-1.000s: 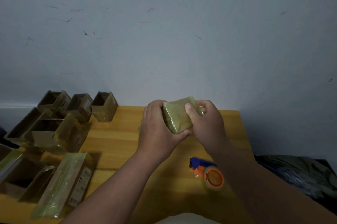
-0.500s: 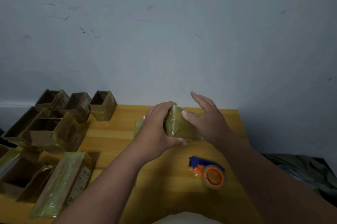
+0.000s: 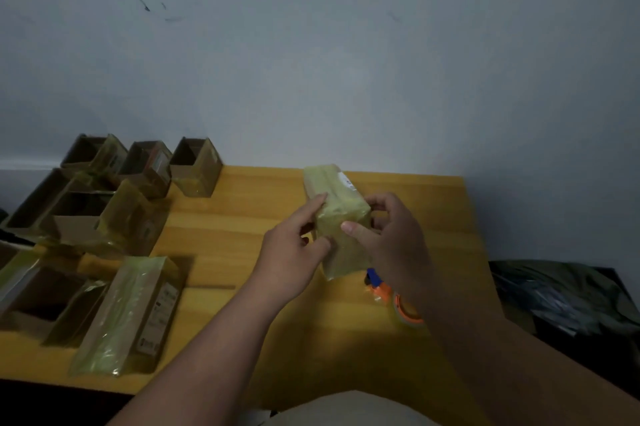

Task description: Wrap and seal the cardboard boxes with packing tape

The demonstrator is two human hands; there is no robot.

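Taped box (image 3: 337, 204) at frame centre held between left hand (image 3: 294, 249) and right hand (image 3: 391, 238), fingers curled round its sides, tape dispenser (image 3: 391, 294) lower right on table (image 3: 242, 245)

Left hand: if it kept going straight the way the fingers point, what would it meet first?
The left hand already touches the taped box. The fingers point up and right, so it would press into that box first.

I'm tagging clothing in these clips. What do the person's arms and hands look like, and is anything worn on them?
Both forearms are bare: no sleeves, gloves, watch or rings show on the left hand or right hand.
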